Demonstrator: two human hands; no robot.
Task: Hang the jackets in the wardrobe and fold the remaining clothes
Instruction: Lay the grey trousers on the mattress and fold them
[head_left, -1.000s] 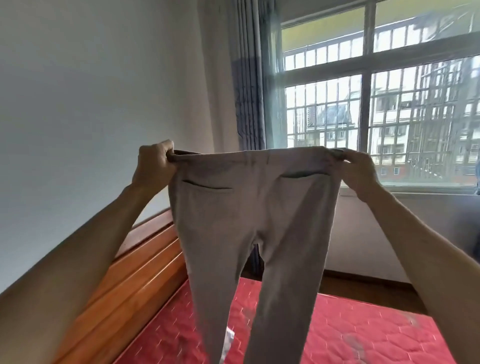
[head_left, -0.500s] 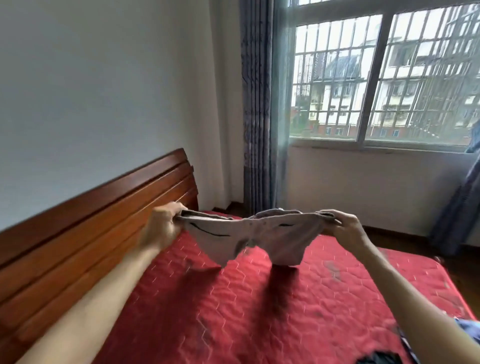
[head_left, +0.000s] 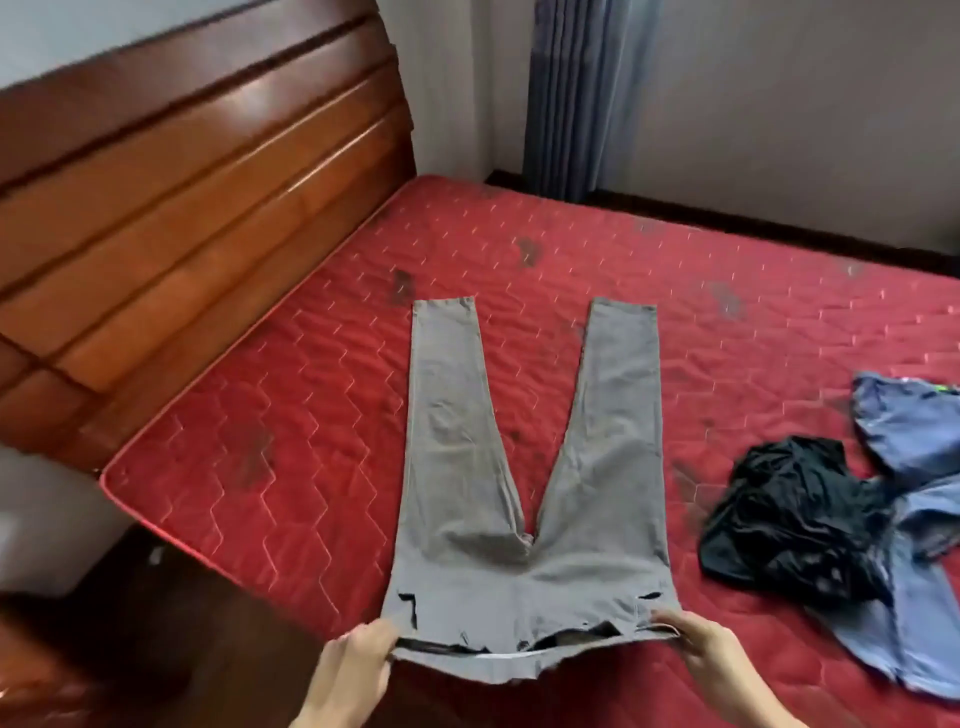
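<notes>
Trousers (head_left: 527, 577) in grey lie flat on the red mattress (head_left: 260, 467), legs spread in a V pointing away and the waistband at the near edge of the bed. The left hand (head_left: 358, 660) pinches the left corner of the waistband and the right hand (head_left: 701, 654) pinches the right corner, both with fingers curled on the cloth. The waist end is lifted a little off the mattress, and the left corner seems to hang past the bed's edge. The main risk, as I judge it, is there: if the hands let go with the waistband this close to the edge, the weight of that end could drag the trousers towards the floor. The legs are also well apart, so bringing one over the other carelessly could leave the seams out of line and trap wrinkles in the fold. A black garment (head_left: 795, 525) lies crumpled to the right, near the right leg but not touching it, and partly on top of a blue garment (head_left: 919, 426) beyond it. A wide sideways fold could catch on that pile. The wooden headboard (head_left: 182, 218) stands well to the left, and a curtain (head_left: 582, 93) hangs at the far corner. Neither is in the way.
</notes>
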